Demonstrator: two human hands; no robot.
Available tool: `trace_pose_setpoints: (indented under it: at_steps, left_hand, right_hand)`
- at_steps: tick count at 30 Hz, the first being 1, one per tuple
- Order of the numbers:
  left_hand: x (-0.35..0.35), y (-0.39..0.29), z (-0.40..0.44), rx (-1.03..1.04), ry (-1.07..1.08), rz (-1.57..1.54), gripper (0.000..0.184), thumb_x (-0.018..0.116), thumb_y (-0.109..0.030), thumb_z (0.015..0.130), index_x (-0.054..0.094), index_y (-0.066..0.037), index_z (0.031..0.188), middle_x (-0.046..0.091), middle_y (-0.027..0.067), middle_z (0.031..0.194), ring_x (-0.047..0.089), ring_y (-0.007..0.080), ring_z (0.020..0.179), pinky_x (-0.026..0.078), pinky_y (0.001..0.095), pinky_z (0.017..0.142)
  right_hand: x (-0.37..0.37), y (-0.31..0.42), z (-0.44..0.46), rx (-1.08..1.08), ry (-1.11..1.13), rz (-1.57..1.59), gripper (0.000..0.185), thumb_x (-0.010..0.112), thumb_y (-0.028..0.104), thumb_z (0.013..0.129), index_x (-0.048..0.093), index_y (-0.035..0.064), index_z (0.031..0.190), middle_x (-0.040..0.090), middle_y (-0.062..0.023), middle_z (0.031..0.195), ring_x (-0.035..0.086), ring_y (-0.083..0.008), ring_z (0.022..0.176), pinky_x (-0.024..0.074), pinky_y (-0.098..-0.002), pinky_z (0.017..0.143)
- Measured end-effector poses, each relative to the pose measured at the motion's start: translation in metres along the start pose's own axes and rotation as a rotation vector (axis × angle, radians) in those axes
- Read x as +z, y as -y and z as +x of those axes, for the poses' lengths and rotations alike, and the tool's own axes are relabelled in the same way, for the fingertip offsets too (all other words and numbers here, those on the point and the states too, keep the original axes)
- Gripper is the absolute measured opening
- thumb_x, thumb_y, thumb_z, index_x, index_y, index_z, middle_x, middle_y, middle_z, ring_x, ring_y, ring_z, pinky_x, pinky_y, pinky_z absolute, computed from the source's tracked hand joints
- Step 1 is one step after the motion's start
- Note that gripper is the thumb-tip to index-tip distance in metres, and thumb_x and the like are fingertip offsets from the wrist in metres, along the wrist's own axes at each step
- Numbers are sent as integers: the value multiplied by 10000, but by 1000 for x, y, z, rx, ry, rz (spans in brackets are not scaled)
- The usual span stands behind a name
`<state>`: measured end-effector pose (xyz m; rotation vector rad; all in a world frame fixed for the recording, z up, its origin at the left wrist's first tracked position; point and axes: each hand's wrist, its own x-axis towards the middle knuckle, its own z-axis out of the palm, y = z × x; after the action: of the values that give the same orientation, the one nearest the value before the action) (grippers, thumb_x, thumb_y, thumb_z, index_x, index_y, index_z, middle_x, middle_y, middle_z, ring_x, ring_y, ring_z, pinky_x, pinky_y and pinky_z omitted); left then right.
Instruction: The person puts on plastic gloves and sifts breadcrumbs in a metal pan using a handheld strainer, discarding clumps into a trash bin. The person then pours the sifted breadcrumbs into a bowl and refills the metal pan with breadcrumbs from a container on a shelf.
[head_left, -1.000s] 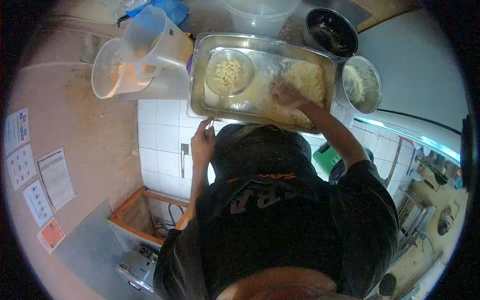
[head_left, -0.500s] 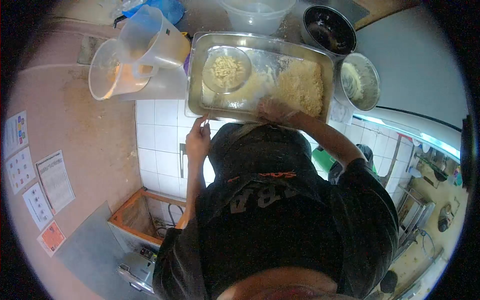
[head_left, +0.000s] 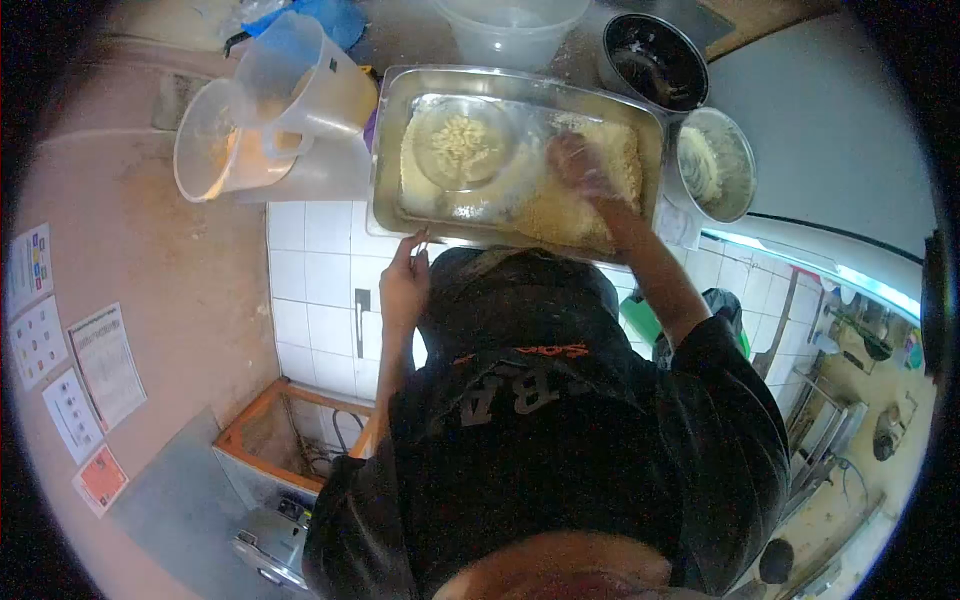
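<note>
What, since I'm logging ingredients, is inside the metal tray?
The metal tray holds a round clear dish of pale pieces, plus loose crumbs. The blurred right hand hides whatever lies directly beneath it.

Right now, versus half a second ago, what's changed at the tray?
Your right hand moved from the near side of the tray, farther in and rightward over the crumbs. Your left hand stayed by the near rim; the clear bowl inside stayed put.

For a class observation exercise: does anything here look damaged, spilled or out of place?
The wall left of the tray has brownish patches, unlike its plainer surface elsewhere. Pale specks on the counter beyond the tray may be spillage.
</note>
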<state>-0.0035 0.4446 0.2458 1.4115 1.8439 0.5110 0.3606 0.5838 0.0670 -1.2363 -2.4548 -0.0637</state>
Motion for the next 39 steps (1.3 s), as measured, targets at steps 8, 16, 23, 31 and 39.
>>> trace_pose_setpoints:
  at_steps: [8, 16, 23, 31, 39]
  left_hand:
    - [5, 7, 6, 67, -35, 27, 273, 564, -158, 925, 603, -161, 1196, 571, 120, 599, 532, 198, 521, 448, 351, 554]
    - [-5, 1, 8, 39, 47, 0, 278, 567, -158, 922, 599, -167, 1198, 588, 122, 617, 573, 206, 535, 451, 362, 548]
    - [-5, 9, 7, 13, 39, 34, 281, 590, -156, 908, 604, -170, 1188, 610, 145, 647, 593, 252, 550, 463, 379, 560]
    - [-8, 4, 1, -7, 78, 1, 295, 579, -160, 916, 603, -173, 1209, 586, 125, 617, 542, 230, 522, 447, 362, 540]
    - [-9, 2, -4, 23, 51, 52, 297, 556, -146, 913, 592, -158, 1207, 615, 192, 692, 615, 320, 598, 464, 394, 568]
  right_hand:
    - [-46, 41, -44, 48, 384, 358, 349, 481, 308, 958, 564, 27, 1148, 557, -201, 1153, 531, -373, 1062, 432, -460, 939]
    - [-101, 109, 17, 153, 663, 423, 296, 488, 306, 945, 578, 40, 1038, 560, -186, 1037, 532, -358, 1031, 439, -457, 909]
    - [-58, 99, 26, -74, 262, 574, 280, 487, 297, 934, 583, 47, 1015, 573, -176, 978, 558, -340, 959, 466, -456, 853]
    - [-51, 93, -9, -67, 688, 497, 341, 465, 345, 931, 574, 82, 1119, 587, -149, 1011, 577, -295, 971, 475, -446, 859]
    - [-99, 89, -34, -130, 472, -75, 362, 498, 355, 901, 642, 135, 1149, 651, -145, 1108, 625, -307, 961, 483, -444, 857]
